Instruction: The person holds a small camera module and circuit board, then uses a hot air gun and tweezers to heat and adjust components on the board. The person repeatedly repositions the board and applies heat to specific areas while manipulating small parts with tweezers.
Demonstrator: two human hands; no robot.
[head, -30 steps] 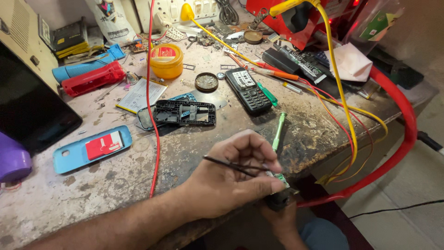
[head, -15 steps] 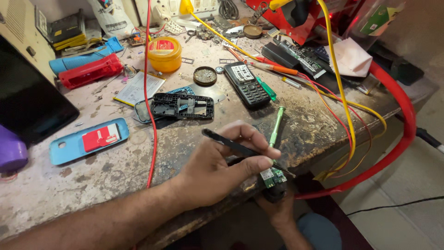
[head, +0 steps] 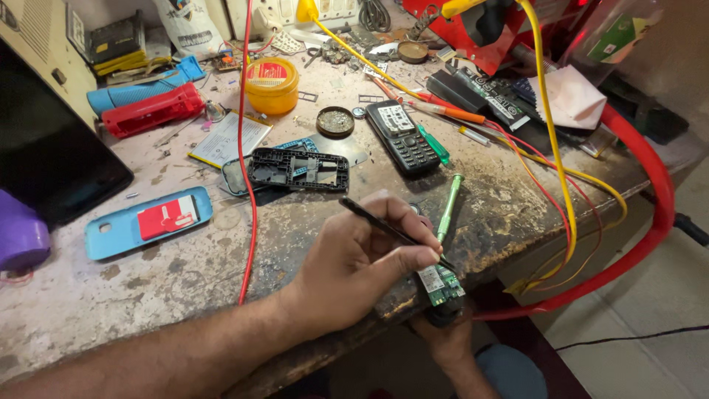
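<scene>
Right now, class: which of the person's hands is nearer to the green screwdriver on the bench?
Left. The left hand, holding black tweezers, sits beside the green screwdriver; the right hand is below the bench edge, gripping a circuit board.

right hand [head: 447,343] mostly hidden beneath circuit board [head: 440,284], purple object [head: 21,238] cut by left frame edge, tweezers [head: 395,233] tip contact indiscernible

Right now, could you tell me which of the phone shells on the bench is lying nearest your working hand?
The black inner frame, just beyond the left hand; the light blue back cover lies farther left.
</scene>
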